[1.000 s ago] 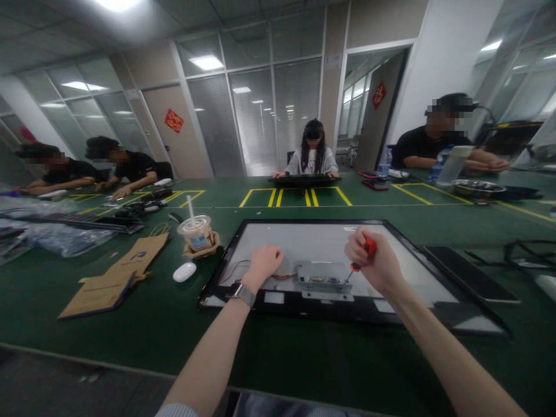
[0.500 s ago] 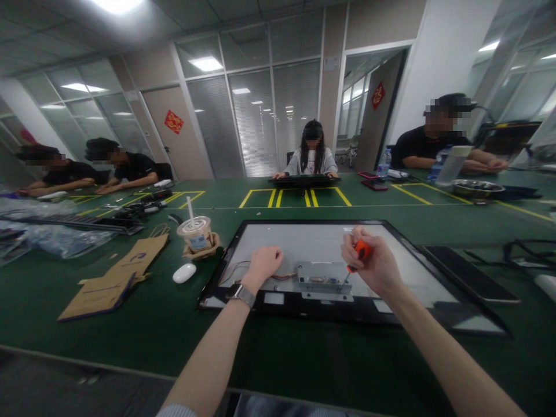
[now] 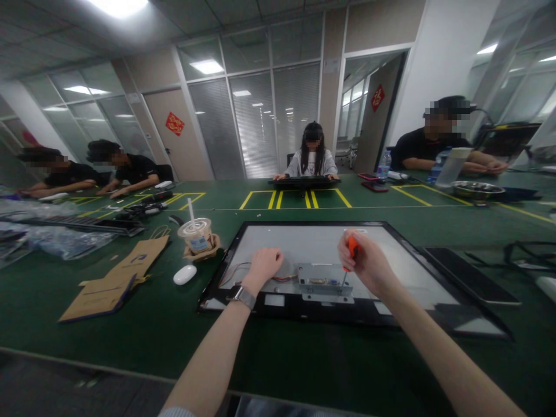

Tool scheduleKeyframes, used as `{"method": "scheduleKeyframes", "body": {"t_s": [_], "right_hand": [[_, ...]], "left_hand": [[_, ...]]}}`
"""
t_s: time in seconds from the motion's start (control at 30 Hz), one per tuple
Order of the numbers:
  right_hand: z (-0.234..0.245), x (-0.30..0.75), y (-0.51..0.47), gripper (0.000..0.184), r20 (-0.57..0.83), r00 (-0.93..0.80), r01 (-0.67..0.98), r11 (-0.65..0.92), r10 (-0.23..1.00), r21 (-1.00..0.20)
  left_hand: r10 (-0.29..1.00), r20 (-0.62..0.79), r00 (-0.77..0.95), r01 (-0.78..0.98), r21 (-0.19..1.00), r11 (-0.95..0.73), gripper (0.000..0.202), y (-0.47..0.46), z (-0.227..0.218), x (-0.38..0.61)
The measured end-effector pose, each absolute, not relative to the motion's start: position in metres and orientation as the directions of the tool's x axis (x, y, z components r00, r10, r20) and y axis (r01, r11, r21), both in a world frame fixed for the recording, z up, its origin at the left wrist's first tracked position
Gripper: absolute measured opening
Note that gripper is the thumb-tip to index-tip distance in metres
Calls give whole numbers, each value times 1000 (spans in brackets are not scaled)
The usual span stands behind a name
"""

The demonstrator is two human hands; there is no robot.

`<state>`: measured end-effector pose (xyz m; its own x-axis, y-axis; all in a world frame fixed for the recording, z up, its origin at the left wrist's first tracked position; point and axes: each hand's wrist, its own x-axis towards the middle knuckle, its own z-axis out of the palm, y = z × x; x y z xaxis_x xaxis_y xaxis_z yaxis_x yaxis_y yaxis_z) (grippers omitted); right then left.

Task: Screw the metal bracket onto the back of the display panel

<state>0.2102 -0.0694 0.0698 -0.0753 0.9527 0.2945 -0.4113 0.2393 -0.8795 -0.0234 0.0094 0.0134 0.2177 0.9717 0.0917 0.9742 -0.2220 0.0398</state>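
Hands (image 3: 366, 259), orange-red screwdriver (image 3: 353, 248), silvery bracket (image 3: 319, 272), black-framed grey panel (image 3: 304, 242)

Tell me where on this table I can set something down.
Bare tabletop shows between the paper bag, white mouse and left forearm; another patch lies between that arm, the right forearm and the near edge of the panel. Crowded: left, with the cup; right, with the black slab and cables.

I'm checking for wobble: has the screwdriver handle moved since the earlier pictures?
Yes: against the metal bracket, the screwdriver handle has shifted left in the view.
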Motion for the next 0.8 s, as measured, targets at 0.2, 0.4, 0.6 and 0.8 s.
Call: {"method": "scheduleKeyframes", "body": {"t_s": [0.2, 0.4, 0.6, 0.8], "right_hand": [[67, 208, -65, 29, 332, -13, -442, 293, 943, -848], [66, 209, -66, 37, 331, 4, -473, 294, 944, -831], [65, 209, -62, 41, 357, 5, -470, 318, 934, -823], [67, 208, -64, 41, 334, -32, -425, 290, 942, -857]], "left_hand": [[978, 75, 195, 979, 39, -199, 34, 8, 15, -22], [978, 76, 193, 980, 36, -196, 34, 7, 17, -21], [972, 93, 217, 975, 36, -221, 33, 7, 17, -22], [968, 107, 226, 972, 37, -232, 32, 8, 14, -24]]}}
